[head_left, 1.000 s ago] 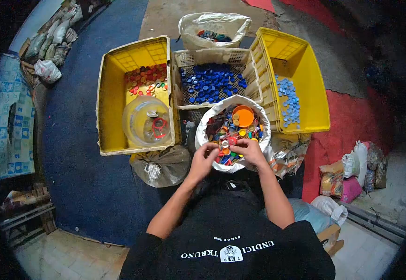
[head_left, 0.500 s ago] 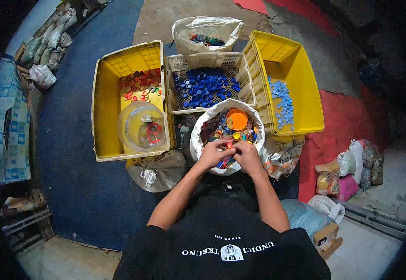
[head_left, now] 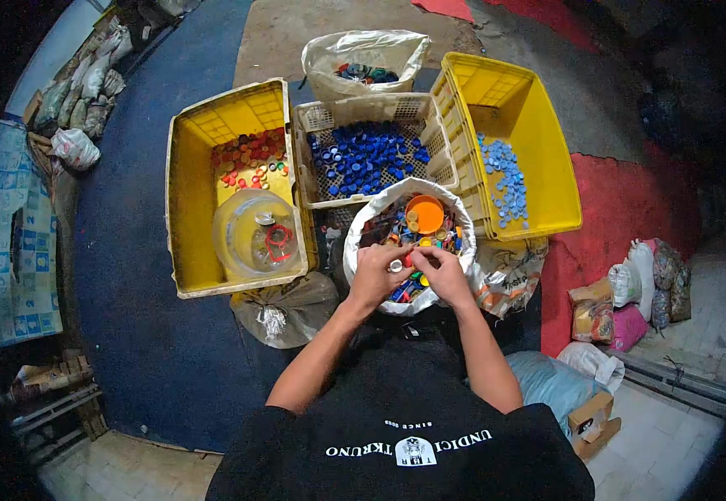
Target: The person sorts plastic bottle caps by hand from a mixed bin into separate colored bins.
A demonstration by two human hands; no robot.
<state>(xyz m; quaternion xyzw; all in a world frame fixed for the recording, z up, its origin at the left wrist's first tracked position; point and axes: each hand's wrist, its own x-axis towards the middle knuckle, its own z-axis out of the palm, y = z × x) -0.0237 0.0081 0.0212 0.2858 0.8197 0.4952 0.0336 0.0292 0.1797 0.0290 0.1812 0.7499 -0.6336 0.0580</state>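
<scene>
Both hands meet above a white sack [head_left: 352, 242] filled with mixed coloured bottle caps [head_left: 405, 290]. My left hand [head_left: 373, 274] and my right hand [head_left: 446, 275] are closed, fingertips together on a small red bottle cap [head_left: 409, 260], which the fingers partly hide. Just under my left fingers shows a white cap [head_left: 395, 265]. Behind the hands, an orange round lid [head_left: 426, 214] lies on the pile.
A left yellow bin [head_left: 186, 192] holds red caps [head_left: 246, 150] and a clear plastic container [head_left: 242, 221]. Dark blue caps [head_left: 363, 154] fill a white crate [head_left: 451, 171]. Light blue caps [head_left: 505, 184] lie in a right yellow bin [head_left: 547, 150]. Another sack [head_left: 321, 63] stands behind.
The fingers have shifted slightly around the red piece, and a white cap now shows by my left hand. The view has tilted a little.
</scene>
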